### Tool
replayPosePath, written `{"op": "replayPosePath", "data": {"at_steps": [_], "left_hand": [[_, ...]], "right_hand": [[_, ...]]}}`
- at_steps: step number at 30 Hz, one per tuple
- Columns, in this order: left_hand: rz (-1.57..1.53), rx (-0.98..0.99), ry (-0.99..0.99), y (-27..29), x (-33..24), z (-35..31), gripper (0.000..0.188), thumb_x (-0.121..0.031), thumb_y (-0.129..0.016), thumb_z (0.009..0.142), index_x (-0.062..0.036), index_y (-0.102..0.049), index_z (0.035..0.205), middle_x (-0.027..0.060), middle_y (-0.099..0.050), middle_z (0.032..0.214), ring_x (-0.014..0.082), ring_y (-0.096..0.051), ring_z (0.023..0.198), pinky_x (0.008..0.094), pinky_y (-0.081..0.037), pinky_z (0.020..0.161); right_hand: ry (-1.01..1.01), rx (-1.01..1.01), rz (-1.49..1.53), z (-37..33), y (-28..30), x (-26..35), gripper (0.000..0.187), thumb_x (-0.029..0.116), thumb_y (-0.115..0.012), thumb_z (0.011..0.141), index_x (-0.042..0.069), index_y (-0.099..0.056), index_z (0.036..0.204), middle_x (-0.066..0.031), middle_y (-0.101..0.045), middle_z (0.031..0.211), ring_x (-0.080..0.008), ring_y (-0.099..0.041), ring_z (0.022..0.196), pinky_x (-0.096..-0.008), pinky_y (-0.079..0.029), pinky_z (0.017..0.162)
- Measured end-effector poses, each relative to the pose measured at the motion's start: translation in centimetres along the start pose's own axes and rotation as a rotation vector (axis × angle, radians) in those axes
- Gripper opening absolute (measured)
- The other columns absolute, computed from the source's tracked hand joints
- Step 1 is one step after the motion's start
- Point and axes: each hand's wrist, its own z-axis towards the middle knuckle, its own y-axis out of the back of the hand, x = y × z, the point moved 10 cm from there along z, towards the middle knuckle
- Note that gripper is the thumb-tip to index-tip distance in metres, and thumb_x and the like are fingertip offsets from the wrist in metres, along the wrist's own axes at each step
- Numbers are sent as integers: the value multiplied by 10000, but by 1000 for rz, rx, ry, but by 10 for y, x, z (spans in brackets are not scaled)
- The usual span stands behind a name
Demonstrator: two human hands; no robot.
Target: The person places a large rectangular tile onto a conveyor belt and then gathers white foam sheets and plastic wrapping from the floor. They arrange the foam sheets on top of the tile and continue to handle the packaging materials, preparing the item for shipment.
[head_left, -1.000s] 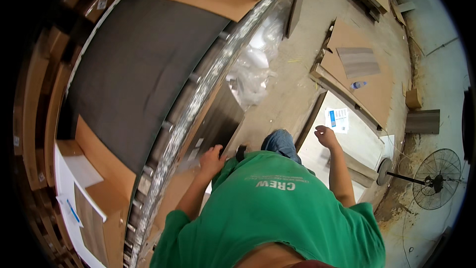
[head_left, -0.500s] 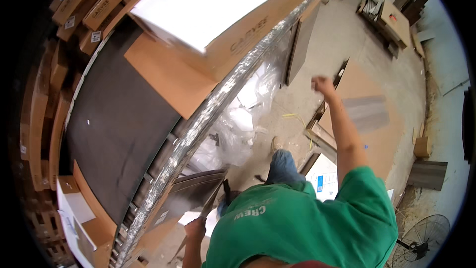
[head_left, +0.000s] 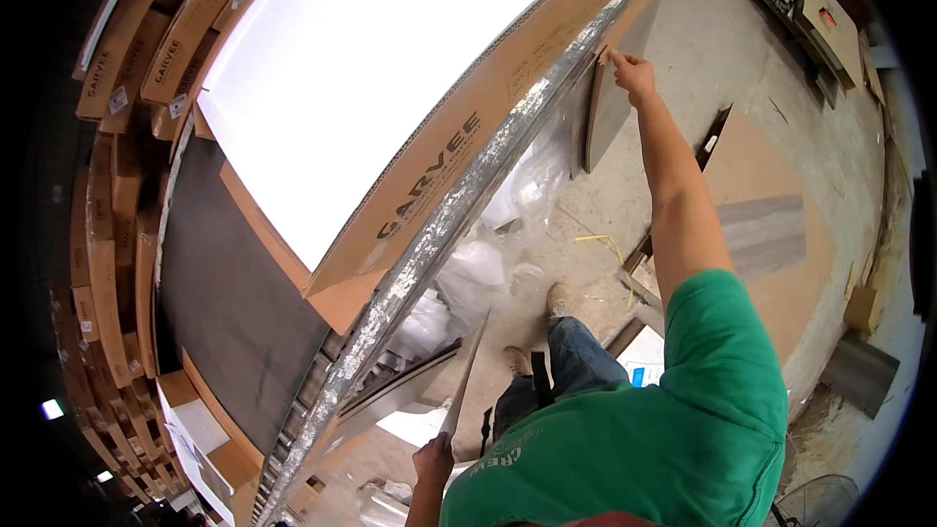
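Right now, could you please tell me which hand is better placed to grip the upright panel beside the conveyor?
Probably the right hand: it is stretched out to the top edge of the upright panel and appears to touch it, while the left hand is farther back, holding a thin board.

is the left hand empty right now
No, the left hand is gripping one end of a thin panel seen nearly edge-on.

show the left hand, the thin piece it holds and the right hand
Left hand (head_left: 432, 459), head view: middle of the hand
Thin piece (head_left: 466, 379), head view: middle of its length
Right hand (head_left: 634, 76), head view: middle of the hand
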Motion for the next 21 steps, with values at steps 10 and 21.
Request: {"op": "replayPosePath", "data": {"at_steps": [10, 21], "left_hand": [[-1, 84, 67, -33, 5, 20, 122, -210, -466, 834, -121, -546, 810, 106, -590, 666, 297, -580, 586, 425, -446, 512], [-38, -80, 55, -28, 2, 34, 107, -211, -532, 799, -119, -575, 833, 86, -583, 711, 275, -575, 630, 399, -450, 531]], "right_hand": [[-65, 150, 168, -3, -2, 3, 328, 260, -683, 738, 13, -581, 928, -35, -573, 810, -125, -547, 667, -238, -497, 586], [-88, -46, -573, -24, 35, 44, 318, 223, -455, 705, -63, -569, 627, -170, -575, 576, -244, -590, 505, -310, -484, 478]]}}
